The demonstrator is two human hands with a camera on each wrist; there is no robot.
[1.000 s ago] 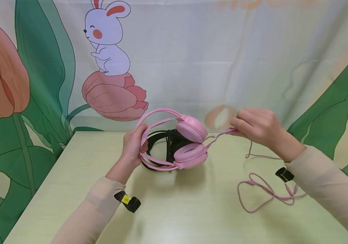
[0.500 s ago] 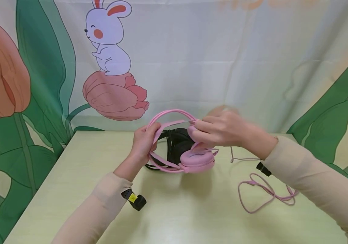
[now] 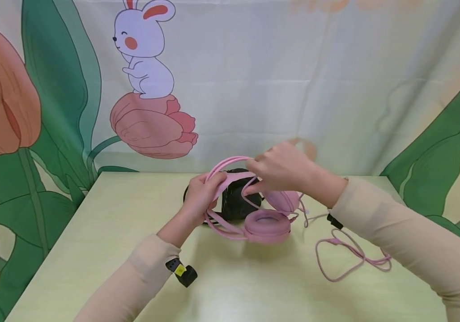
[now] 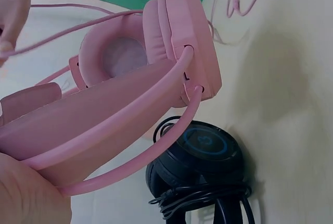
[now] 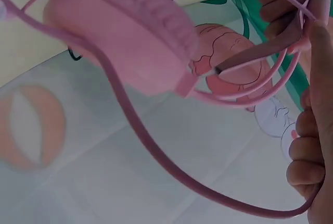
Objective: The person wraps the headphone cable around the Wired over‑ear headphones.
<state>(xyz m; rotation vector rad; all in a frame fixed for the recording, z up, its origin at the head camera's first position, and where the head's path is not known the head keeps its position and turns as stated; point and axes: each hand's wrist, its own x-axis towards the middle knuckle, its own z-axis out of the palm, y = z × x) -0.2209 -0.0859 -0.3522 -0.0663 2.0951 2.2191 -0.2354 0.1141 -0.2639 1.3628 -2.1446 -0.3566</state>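
Note:
Pink headphones (image 3: 268, 229) are held off the table by my left hand (image 3: 201, 197), which grips them round the padded headband. Their ear cups point right, one nearer me than the other. Curled fingers of my right hand (image 3: 284, 167) hold the pink cable (image 5: 143, 130) just above the headband. From that hand the cable loops back past the ear cups in the right wrist view. Behind and partly hidden by the pink pair lie black headphones (image 4: 208, 153), their own black cord wound round them.
More pink cable (image 3: 336, 279) lies in loose loops on the pale table (image 3: 230, 290), to the right. A cloth (image 3: 246, 80) printed with a rabbit and tulips hangs behind the table's far edge.
My right hand has swung left from beyond the ear cups to the headband, carrying the cable across. The left hand and pink headphones have shifted right and slightly nearer me.

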